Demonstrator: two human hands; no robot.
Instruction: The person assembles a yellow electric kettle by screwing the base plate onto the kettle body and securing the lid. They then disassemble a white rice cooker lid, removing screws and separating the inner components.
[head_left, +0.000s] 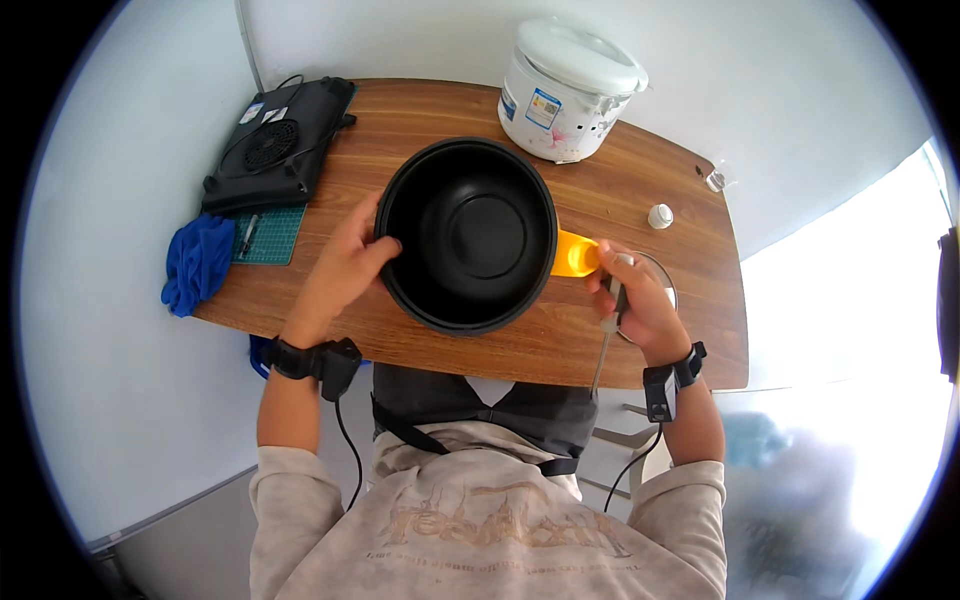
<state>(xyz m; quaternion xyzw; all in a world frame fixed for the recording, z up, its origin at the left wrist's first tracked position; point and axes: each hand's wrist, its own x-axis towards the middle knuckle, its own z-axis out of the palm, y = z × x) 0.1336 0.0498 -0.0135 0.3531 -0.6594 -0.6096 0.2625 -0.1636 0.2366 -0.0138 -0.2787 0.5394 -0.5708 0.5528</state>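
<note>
A black pot [485, 235] with a dark, bare inside is held over the table, its opening turned up toward me. My left hand [350, 258] grips its left rim, the thumb over the edge and the fingers around the outside. A yellow handle [575, 254] sticks out from the pot's right side. My right hand [640, 295] is closed around the grey handle of a screwdriver [613, 300], whose long thin shaft points down toward my lap. Its fingertips are at the end of the yellow handle; whether they also grip it, I cannot tell.
A white rice cooker [565, 95] stands at the back. Beyond my left hand lie an upturned black induction cooker [270, 145], a green cutting mat [280, 235] with a pen, and a blue cloth [200, 262]. A small white round piece [660, 216] and a clear cup [716, 180] are at right.
</note>
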